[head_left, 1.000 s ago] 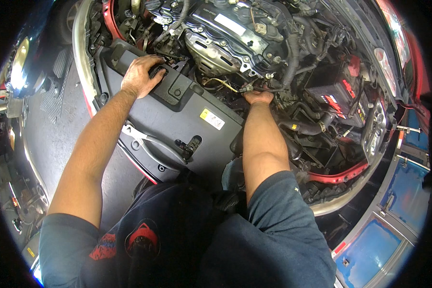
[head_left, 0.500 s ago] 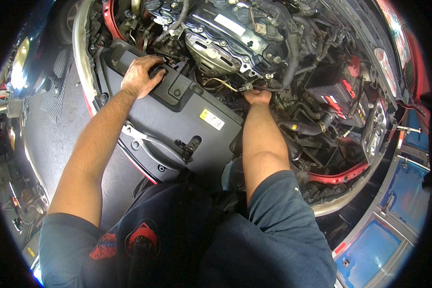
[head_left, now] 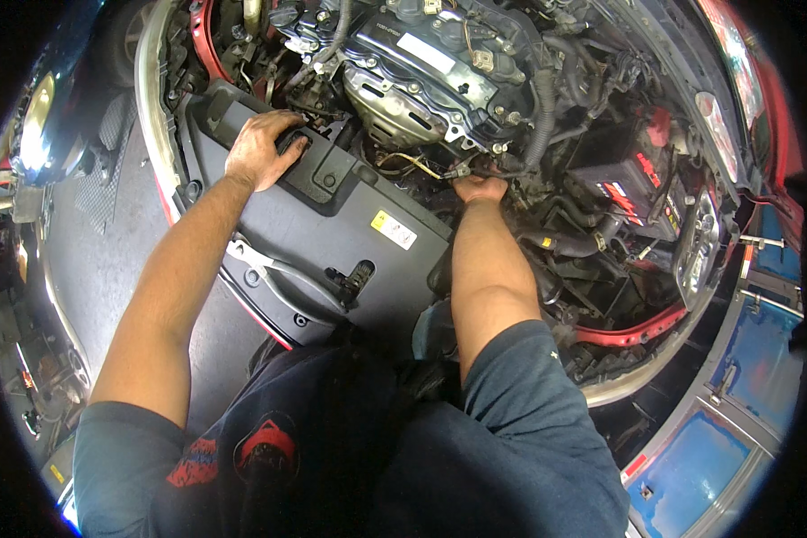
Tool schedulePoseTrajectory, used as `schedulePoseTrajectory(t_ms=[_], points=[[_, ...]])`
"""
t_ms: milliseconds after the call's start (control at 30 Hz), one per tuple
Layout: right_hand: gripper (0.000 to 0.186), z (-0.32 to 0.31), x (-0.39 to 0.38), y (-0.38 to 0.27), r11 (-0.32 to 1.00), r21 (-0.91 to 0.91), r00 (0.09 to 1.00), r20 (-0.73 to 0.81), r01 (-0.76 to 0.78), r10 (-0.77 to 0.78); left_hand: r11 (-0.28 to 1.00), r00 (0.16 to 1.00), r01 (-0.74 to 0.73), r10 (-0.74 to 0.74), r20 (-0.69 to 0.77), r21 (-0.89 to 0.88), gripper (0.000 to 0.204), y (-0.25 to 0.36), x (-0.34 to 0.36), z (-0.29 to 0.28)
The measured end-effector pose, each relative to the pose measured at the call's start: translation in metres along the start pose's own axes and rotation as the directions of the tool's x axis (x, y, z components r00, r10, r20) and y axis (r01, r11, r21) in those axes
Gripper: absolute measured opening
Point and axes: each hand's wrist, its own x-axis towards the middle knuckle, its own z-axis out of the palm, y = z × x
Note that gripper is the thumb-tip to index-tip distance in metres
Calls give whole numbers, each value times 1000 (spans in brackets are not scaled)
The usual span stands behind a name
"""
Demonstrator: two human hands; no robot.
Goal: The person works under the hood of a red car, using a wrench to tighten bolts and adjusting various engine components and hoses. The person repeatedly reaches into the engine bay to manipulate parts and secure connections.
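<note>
My left hand point(head_left: 262, 151) lies on the black plastic cover point(head_left: 314, 233) across the front of the engine bay, beside its raised section. Its thumb stands apart from the fingers, and nothing shows in the grasp. Farther right, my right hand point(head_left: 481, 189) reaches down between the engine point(head_left: 475, 90) and the hoses. Its fingers are hidden among dark parts, so what they touch cannot be made out. Just beside them runs a thin yellowish wire point(head_left: 412, 160). A metal heat shield point(head_left: 390, 112) sits on the engine's near side.
Long-handled pliers point(head_left: 282, 271) rest on the cover near my left forearm. To the right stand a black battery point(head_left: 619, 184) and a thick black hose point(head_left: 569, 242). Blue cabinet doors point(head_left: 690, 466) are at the lower right; another car point(head_left: 40, 117) stands at the left.
My right hand has shifted very slightly among the engine parts. My left hand stays on the cover, and the view has tilted a little.
</note>
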Motion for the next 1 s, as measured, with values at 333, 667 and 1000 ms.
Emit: schedulePoseTrajectory(t_ms=[333,667,1000], points=[[43,-3,0,-1,999,-14,996,78,-31,32,1000,1000,10,-10,2,-1,39,2,0,-1],[46,-9,13,-1,1000,6,998,63,-13,13,1000,1000,12,-12,-1,-13,37,5,0,-4],[46,-1,-4,1,1000,-5,999,26,-18,18,1000,1000,8,-8,-25,0,38,4,0,-2]])
